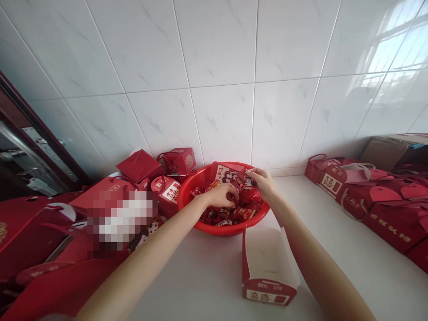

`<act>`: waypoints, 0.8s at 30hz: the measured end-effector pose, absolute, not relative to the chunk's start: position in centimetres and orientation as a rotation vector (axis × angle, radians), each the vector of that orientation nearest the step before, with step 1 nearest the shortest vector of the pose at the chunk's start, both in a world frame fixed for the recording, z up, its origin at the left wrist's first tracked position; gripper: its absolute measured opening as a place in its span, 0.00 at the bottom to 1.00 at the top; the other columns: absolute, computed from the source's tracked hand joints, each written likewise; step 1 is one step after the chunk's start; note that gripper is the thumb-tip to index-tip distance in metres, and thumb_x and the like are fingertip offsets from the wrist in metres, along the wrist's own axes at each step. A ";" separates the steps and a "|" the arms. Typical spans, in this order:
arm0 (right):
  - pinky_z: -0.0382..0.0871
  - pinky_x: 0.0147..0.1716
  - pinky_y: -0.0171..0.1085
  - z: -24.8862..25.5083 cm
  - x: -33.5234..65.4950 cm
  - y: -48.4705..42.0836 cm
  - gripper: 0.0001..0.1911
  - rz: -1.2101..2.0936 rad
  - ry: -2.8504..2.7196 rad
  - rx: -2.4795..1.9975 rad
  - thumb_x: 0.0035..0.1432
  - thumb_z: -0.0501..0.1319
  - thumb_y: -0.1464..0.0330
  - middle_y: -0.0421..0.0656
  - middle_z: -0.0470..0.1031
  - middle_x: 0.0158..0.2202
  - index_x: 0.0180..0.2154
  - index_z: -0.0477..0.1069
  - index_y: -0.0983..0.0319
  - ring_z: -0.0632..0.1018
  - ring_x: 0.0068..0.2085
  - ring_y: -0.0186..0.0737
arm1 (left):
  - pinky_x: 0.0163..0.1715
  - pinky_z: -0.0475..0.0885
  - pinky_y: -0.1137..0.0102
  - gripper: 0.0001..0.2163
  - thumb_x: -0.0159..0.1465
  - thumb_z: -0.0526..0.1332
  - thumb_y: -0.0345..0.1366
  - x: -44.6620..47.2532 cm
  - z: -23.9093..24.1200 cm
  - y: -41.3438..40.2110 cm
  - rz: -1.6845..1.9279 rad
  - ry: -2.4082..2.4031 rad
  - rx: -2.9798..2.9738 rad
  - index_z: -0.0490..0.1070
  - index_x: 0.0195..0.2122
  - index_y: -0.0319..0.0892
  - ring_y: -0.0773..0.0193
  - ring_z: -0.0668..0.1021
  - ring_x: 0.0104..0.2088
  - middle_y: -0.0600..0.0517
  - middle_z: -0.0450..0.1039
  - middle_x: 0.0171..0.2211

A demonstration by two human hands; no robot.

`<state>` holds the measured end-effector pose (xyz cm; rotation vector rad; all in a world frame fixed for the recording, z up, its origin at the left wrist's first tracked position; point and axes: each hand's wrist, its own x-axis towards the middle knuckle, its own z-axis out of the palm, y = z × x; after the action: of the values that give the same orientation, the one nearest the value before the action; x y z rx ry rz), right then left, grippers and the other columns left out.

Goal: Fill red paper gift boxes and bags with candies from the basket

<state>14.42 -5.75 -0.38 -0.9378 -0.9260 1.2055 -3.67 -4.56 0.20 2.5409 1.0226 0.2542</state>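
Note:
A red plastic basin (224, 230) holds many small red wrapped sweets and packets. Over its middle is my left hand (222, 196), fingers curled down among the packets; what they grip, if anything, is hidden. At the basin's right rim, my right hand (262, 180) pinches a small patterned packet (250, 181) between thumb and fingers. A flat red packet with printed figures (219, 171) leans at the back of the basin. In front of the basin, below my right wrist, an open red gift box (264, 254) shows its bare white inside.
Red gift boxes (140, 166) are heaped on the left, close against the basin. More red boxes (384, 200) line the right side, with a brown carton (384, 149) behind them. A tiled wall (224, 111) rises behind the white tabletop (187, 276).

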 end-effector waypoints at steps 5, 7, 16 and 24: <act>0.73 0.28 0.36 -0.3 14.5 -5.9 0.15 1.266 -0.917 -0.887 0.38 0.73 0.62 0.38 0.76 0.22 0.25 0.71 0.60 0.77 0.25 0.37 | 0.35 0.69 0.70 0.15 0.52 0.69 0.37 -2.3 -0.3 -5.3 0.013 0.827 2.561 0.80 0.41 0.44 0.58 0.79 0.35 0.51 0.80 0.36; 0.74 0.28 0.37 -0.3 14.5 -5.9 0.15 1.276 -0.908 -0.864 0.39 0.74 0.62 0.38 0.76 0.22 0.25 0.71 0.60 0.77 0.25 0.37 | 0.33 0.67 0.71 0.12 0.52 0.69 0.38 -2.2 -0.6 -5.1 -0.027 0.864 2.535 0.80 0.38 0.44 0.59 0.78 0.34 0.51 0.80 0.35; 0.74 0.24 0.34 0.5 14.4 -6.2 0.12 1.257 -0.785 -0.843 0.41 0.72 0.66 0.38 0.75 0.20 0.22 0.70 0.60 0.77 0.23 0.36 | 0.37 0.71 0.67 0.15 0.51 0.70 0.40 -3.7 -0.2 -3.5 0.661 1.093 2.273 0.76 0.37 0.40 0.55 0.79 0.37 0.50 0.80 0.36; 0.71 0.24 0.34 0.8 14.4 -6.5 0.12 1.259 -0.755 -0.830 0.38 0.73 0.67 0.39 0.74 0.19 0.20 0.71 0.61 0.75 0.22 0.35 | 0.44 0.74 0.61 0.24 0.50 0.72 0.51 -4.1 -0.2 -2.8 0.903 1.028 2.034 0.79 0.41 0.38 0.48 0.80 0.44 0.45 0.82 0.40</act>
<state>14.36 -6.45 0.79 -0.8302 -0.7549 1.2586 -4.09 -2.78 -0.17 2.0339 1.0278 0.9026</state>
